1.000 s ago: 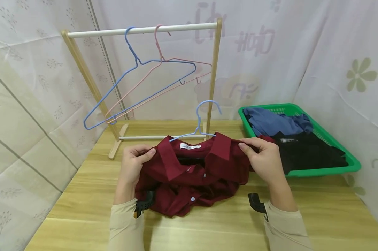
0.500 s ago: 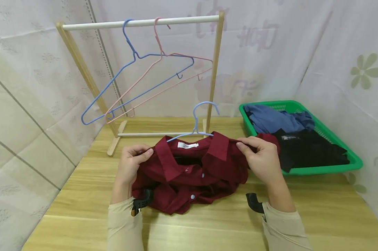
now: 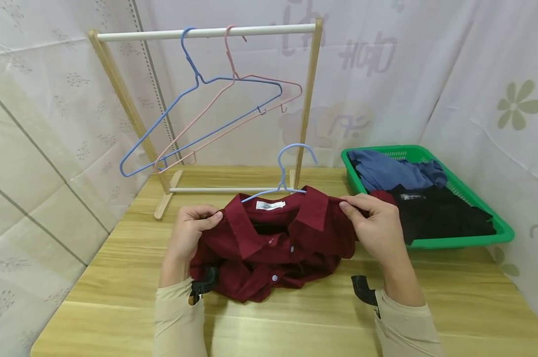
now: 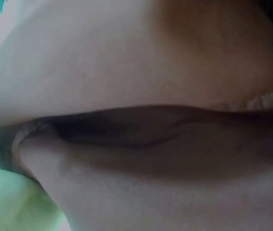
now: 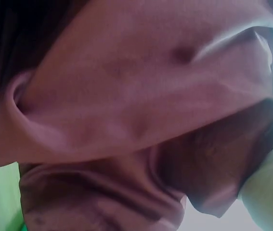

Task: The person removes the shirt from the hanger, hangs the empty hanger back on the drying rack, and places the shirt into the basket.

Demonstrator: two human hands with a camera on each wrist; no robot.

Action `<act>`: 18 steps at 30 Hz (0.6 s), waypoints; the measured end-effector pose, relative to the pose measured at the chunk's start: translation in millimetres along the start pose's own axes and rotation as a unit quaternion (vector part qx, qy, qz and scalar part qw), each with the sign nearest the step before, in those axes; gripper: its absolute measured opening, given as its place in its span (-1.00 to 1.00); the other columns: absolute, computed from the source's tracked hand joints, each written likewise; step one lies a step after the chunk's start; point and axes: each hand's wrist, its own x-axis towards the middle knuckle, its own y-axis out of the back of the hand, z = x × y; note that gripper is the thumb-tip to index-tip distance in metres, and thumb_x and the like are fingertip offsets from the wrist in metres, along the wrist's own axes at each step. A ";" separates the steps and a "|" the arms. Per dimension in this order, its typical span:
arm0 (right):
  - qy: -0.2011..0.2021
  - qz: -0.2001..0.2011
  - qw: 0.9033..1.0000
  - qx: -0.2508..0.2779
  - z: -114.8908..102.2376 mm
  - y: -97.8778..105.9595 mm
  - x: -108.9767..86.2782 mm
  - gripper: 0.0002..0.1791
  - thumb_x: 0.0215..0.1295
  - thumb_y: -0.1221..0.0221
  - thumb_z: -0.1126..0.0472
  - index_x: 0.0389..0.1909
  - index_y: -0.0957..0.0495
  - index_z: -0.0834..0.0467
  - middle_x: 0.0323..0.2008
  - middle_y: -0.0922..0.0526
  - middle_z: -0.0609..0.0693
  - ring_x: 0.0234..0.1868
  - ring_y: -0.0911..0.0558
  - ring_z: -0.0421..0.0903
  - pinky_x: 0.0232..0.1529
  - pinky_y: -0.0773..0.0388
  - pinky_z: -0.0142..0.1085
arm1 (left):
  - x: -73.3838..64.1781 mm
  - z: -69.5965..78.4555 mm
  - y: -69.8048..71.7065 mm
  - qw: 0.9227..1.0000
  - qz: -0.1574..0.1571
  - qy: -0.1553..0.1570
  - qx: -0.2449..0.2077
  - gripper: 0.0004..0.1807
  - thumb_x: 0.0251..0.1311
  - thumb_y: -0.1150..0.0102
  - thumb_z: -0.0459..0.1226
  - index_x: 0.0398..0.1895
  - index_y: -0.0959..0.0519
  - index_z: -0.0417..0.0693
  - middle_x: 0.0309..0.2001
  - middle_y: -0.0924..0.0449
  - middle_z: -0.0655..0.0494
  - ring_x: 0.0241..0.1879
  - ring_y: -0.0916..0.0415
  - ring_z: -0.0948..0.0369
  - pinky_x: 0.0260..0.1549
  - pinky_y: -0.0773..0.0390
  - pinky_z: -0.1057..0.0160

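Observation:
A dark red collared shirt (image 3: 269, 238) with pale buttons and a white neck label hangs bunched between both hands. Through its neck rises the hook of a light blue hanger (image 3: 282, 171); the hanger's ends are hidden inside the cloth. My left hand (image 3: 189, 233) pinches the left shoulder between thumb and fingers. At the opposite shoulder my right hand (image 3: 376, 223) pinches the fabric the same way. Blurred folds of shirt cloth (image 4: 141, 62) fill the left wrist view. In the right wrist view the shirt (image 5: 141, 96) covers most of the picture, with part of the hand (image 5: 268, 192) at the right edge.
Behind the shirt stands a wooden rack with a white rail (image 3: 152, 35). A blue hanger (image 3: 161, 116) and a pink hanger (image 3: 206, 109) hang from it. At the right, a green basket (image 3: 503, 238) holds blue clothing (image 3: 393, 171) and black clothing (image 3: 447, 213).
Both hands keep their hold on the shirt shoulders, and the hanger stays in the collar. The head view shifts slightly; the shirt hardly moves.

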 end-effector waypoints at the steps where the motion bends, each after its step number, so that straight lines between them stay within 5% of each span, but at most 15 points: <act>1: 0.000 0.002 1.000 0.004 -0.7 -0.6 0.1 -0.85 0.42 -0.34 0.36 -0.09 -0.84 0.21 -0.27 -0.81 0.13 -0.32 -0.54 -0.34 -0.40 -0.48 -0.54 | 0.5 0.1 -0.4 1.000 -0.001 0.001 -0.001 -0.52 0.29 -0.16 -0.58 -0.54 -0.76 0.21 -0.53 -0.66 0.37 -0.47 -0.53 0.41 -0.45 -0.54 0.43; 18: -0.014 0.008 0.999 0.032 -3.4 -12.9 1.5 -0.85 0.42 -0.34 0.36 -0.10 -0.85 0.22 -0.26 -0.84 0.12 -0.31 -0.61 -0.42 -0.33 -0.53 -0.58 | 4.2 -0.6 -6.4 1.000 -0.017 0.009 0.019 -0.55 0.29 -0.18 -0.56 -0.55 -0.74 0.19 -0.54 -0.63 0.37 -0.46 -0.50 0.41 -0.43 -0.51 0.42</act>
